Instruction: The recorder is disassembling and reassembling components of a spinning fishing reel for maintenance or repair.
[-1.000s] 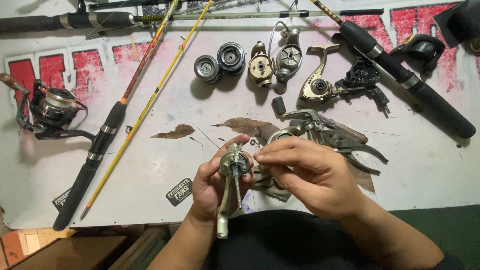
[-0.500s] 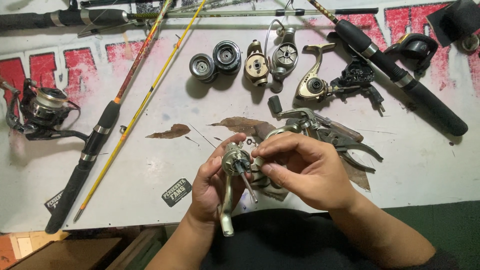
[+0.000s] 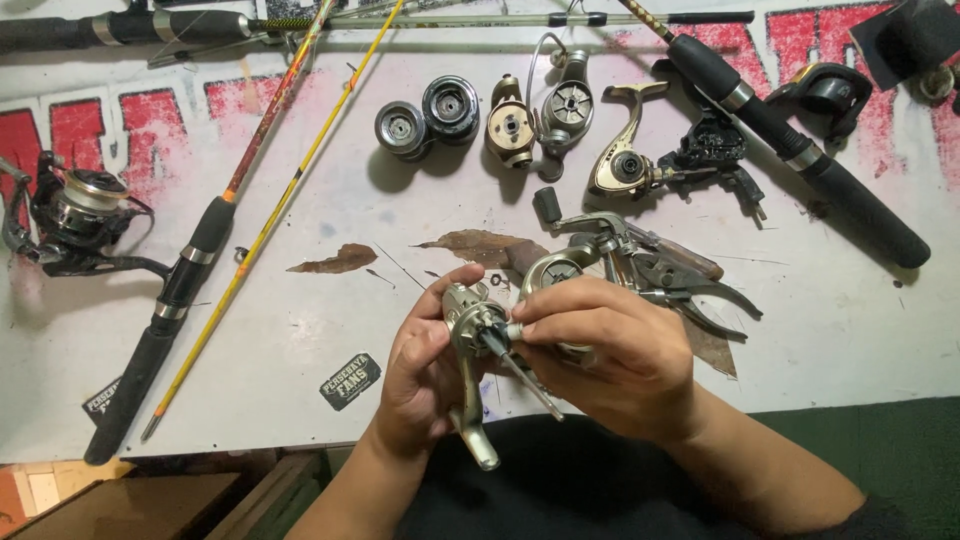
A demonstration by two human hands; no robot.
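- Left hand grips my metal reel body; right hand pinches its shaft.
- Pliers, round spools lie on the scuffed white table.

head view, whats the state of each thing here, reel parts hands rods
left hand: gripping the reel body
reel body: held upright above the table edge, stem down
right hand: pinching a thin shaft at the reel body
two spools: off their reels, lying side by side
black reel: assembled, lying apart at the left
pliers: lying unheld
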